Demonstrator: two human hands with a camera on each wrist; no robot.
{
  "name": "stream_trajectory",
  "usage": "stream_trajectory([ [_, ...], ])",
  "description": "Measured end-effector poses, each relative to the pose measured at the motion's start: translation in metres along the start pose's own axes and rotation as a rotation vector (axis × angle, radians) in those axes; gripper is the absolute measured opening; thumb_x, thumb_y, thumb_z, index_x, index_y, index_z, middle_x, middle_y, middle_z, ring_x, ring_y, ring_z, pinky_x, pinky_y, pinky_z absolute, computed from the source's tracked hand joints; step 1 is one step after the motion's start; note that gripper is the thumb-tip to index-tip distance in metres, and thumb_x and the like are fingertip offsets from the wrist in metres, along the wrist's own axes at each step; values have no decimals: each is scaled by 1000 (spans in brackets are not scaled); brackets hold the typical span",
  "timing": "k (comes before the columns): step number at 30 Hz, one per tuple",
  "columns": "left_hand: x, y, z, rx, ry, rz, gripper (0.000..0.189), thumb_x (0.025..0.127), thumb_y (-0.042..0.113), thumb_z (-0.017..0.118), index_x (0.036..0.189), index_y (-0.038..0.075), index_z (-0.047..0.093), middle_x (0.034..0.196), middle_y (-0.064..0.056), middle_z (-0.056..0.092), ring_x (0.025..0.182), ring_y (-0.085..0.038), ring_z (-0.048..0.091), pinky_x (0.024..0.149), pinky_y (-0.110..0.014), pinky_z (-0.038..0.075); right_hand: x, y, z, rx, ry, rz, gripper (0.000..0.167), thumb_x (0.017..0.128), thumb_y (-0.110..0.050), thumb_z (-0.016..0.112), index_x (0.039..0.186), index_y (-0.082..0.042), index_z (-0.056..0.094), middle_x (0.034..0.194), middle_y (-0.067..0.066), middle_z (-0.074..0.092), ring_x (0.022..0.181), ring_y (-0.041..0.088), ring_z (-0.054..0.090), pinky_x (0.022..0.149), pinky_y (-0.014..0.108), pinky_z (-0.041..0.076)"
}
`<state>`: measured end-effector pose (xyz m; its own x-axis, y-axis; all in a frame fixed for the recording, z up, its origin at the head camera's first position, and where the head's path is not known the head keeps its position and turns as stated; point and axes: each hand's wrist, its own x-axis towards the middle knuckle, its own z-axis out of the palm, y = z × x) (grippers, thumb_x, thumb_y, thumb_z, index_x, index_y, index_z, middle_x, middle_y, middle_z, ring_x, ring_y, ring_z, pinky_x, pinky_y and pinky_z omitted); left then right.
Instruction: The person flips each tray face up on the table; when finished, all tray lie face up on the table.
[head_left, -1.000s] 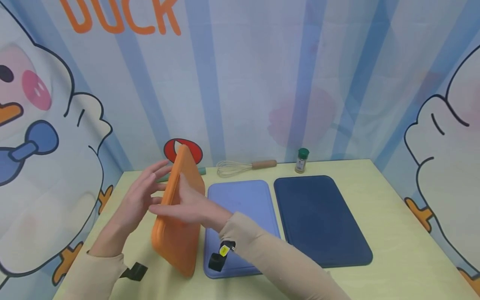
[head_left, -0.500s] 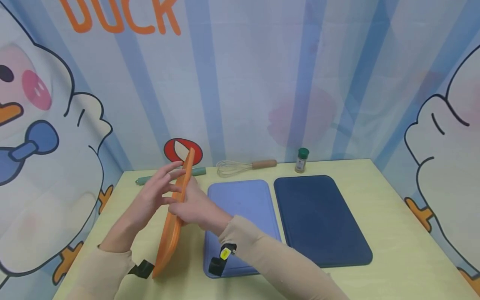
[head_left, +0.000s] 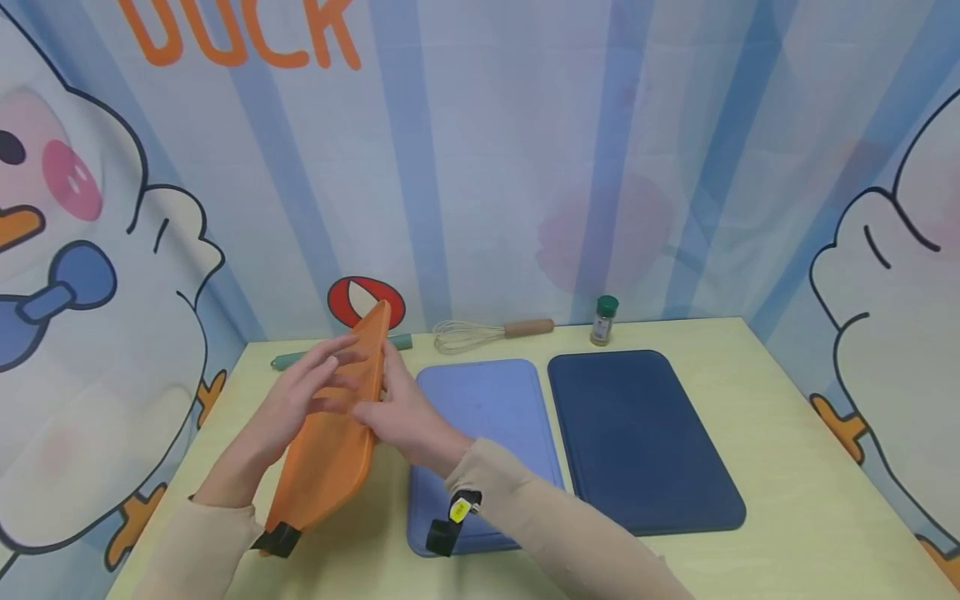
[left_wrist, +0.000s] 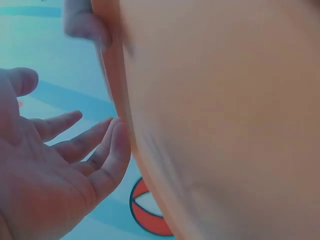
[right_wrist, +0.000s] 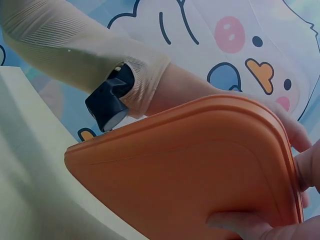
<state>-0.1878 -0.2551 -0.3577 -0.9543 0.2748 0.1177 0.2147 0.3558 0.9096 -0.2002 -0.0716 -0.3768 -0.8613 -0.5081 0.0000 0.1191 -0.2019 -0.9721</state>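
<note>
Wire whisk point(head_left: 528, 329), green-capped jar point(head_left: 602, 325); striped duck-print backdrop point(head_left: 495, 167)

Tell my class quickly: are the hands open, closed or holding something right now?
Left hand: open, loosely spread fingers beside the orange board; contact cannot be told.
Right hand: closed, holding the orange board by its edge.

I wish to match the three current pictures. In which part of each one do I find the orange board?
Head: the orange board is left of centre, in the lower half, tilted.
Left wrist: the orange board fills the centre and right, cut off by the frame.
Right wrist: the orange board spans the lower middle.
Shared landmark: the printed backdrop, visible in all three.
</note>
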Motion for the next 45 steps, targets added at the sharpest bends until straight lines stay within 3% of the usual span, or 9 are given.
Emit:
stream_trajectory([
  [5,-11,-15,-9,89,40,5,51,114,33,44,159,10,43,150,-20,56,121,-34,65,89,-33,60,0,3,-4,24,-6,7,104,90,13,53,170,-27,1,160,18,39,124,41,66,84,52,62],
  [9,-19,-32,-20,215,56,-13,49,111,34,54,155,11,50,150,-17,56,123,-39,62,91,-35,59,-2,6,-6,41,-4,4,105,90,15,51,170,-29,-2,162,20,35,129,45,62,86,52,62],
  [14,-28,-58,-36,371,71,-119,61,105,41,64,157,14,47,156,-21,49,128,-44,58,90,-49,59,-4,9,-10,38,1,-14,106,90,16,50,170,-31,-1,166,16,32,132,42,61,85,49,63],
  [17,-33,-77,-42,397,40,-216,72,103,42,67,162,11,37,160,-28,40,133,-51,51,92,-59,57,-5,10,-12,33,6,-7,106,90,15,50,170,-32,0,167,15,32,130,40,62,83,45,63],
  [21,-39,-100,-48,329,-51,-333,83,106,42,63,166,6,19,162,-37,26,139,-58,43,99,-63,53,-8,11,-14,28,10,6,105,89,15,50,170,-31,0,165,17,34,128,38,64,80,39,62],
  [27,-46,-120,-52,119,-127,-424,87,108,36,60,167,5,4,160,-41,31,133,-47,58,98,-51,57,-10,11,-16,19,16,24,106,89,16,51,170,-30,1,166,16,34,127,35,65,74,35,59],
  [34,-51,-128,-53,-51,-107,-376,87,104,24,68,168,9,11,156,-41,37,125,-37,66,92,-47,61,-13,11,-21,35,-7,7,105,90,16,50,170,-31,0,163,16,37,130,36,63,80,37,60],
  [45,-59,-133,-55,-120,-116,-329,82,103,18,69,167,12,20,157,-35,41,114,-14,72,90,-44,62,-14,12,-24,20,-16,-12,105,89,17,50,170,-29,1,162,15,40,124,35,67,76,34,58],
])
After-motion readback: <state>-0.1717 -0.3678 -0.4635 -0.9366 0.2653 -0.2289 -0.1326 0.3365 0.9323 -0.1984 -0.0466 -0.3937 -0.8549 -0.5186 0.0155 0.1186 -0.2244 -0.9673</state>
